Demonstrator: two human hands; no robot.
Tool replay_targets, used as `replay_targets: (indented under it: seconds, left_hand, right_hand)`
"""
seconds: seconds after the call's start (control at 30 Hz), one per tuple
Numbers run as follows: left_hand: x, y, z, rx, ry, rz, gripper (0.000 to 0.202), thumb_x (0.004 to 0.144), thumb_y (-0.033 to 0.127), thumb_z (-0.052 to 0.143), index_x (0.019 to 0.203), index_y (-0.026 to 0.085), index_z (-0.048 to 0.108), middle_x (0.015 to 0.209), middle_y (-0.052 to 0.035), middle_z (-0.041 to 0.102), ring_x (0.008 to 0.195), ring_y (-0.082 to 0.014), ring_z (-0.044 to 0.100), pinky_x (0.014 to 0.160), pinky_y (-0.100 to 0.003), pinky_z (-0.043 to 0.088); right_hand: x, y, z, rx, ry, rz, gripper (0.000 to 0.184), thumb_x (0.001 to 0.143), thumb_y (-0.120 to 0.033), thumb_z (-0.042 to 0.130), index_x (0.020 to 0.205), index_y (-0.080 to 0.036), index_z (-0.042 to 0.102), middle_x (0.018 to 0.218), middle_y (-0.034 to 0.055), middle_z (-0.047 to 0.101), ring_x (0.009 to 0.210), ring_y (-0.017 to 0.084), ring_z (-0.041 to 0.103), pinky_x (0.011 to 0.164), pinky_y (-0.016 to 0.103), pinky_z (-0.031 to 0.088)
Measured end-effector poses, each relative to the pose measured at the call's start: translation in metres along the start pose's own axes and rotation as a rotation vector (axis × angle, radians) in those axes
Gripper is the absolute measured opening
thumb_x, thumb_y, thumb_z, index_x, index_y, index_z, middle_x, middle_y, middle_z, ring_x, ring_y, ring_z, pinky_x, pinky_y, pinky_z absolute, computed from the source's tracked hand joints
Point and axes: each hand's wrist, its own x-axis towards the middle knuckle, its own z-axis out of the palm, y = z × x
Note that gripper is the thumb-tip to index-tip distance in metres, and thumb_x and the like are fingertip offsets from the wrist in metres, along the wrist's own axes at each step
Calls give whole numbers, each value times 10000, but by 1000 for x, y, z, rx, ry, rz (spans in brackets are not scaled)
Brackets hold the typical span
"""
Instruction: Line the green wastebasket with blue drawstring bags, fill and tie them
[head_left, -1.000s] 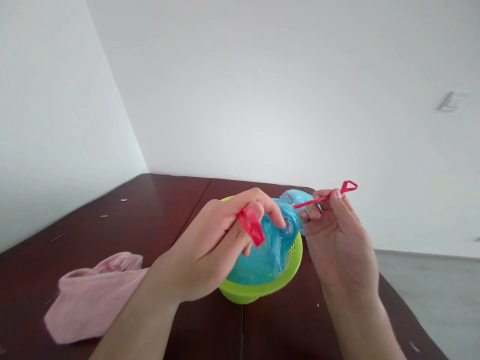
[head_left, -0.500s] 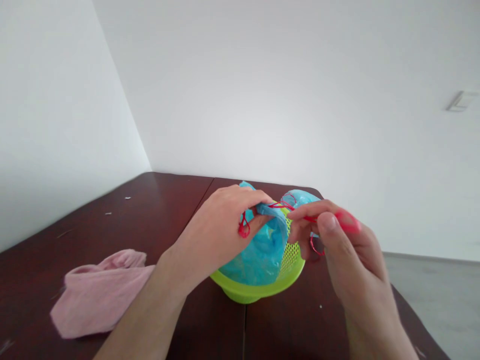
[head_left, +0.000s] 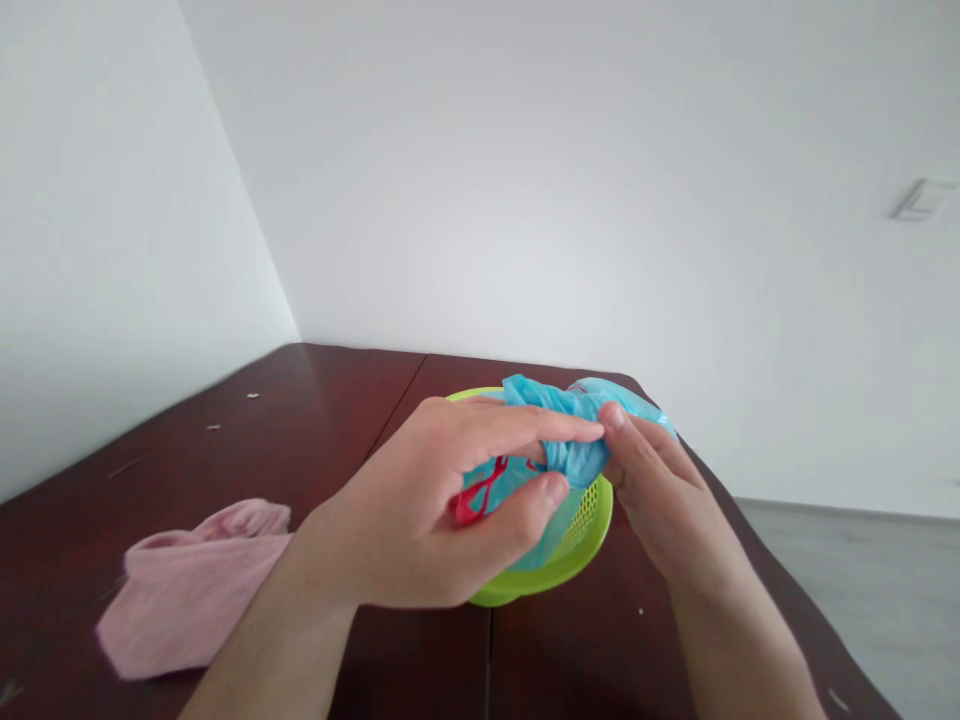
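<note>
A light blue plastic bag [head_left: 574, 465] with a red drawstring [head_left: 480, 492] lines a lime-green perforated basket [head_left: 592, 525] on the table. My left hand [head_left: 442, 500] reaches over the basket, its index finger and thumb around the gathered bag. A loop of the drawstring lies in the crook of that hand. My right hand [head_left: 660, 490] pinches the bunched bag edge between thumb and fingers, close to the left fingertips. The lower fingers of both hands are partly hidden behind the plastic. More of the bag spreads behind my right hand, past the basket's rim.
A folded pink cloth [head_left: 191, 595] lies to the left on the dark reddish-brown table [head_left: 315, 420]. Small white scraps [head_left: 253, 395] lie farther back. A white wall [head_left: 480, 200] rises behind, and a pale floor [head_left: 840, 570] shows beyond the right edge.
My right hand has moved left to meet the left one and gone from the red drawstring to the bag's edge. The plastic is now bunched between the hands.
</note>
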Motion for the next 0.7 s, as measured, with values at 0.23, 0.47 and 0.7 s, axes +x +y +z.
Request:
replay_targets:
  seconds: [0.23, 0.47, 0.7]
  left_hand:
    - [-5, -1, -13, -94, -73, -97, 308, 1173, 424, 761, 1443, 333, 879, 821, 43, 842, 670, -146, 762, 657, -244, 603]
    - [-5, -18, -8, 70, 373, -184, 354, 1085, 486, 920, 1374, 291, 858, 1088, -31, 888, 979, -233, 859, 964, -373, 708]
    - [2, -26, 2, 48, -119, -219, 1127, 885, 527, 1062, 1846, 444, 478, 1813, -66, 634, 1594, -389, 690, 1304, -566, 631]
  right_hand:
    - [-5, -12, 8, 125, -36, -102, 138, 1099, -418, 913, 1141, -288, 905, 1098, 45, 898, 975, 233, 860, 875, 356, 736]
    - [-3, -1, 3, 99, 215, -245, 113, 1096, -341, 907, 1208, -356, 917, 1158, 27, 897, 1053, 259, 871, 982, 426, 745]
    - [-14, -14, 14, -132, -112, -354, 259, 1119, -162, 796, 1219, -356, 935, 1101, 9, 877, 958, 211, 818, 913, 353, 703]
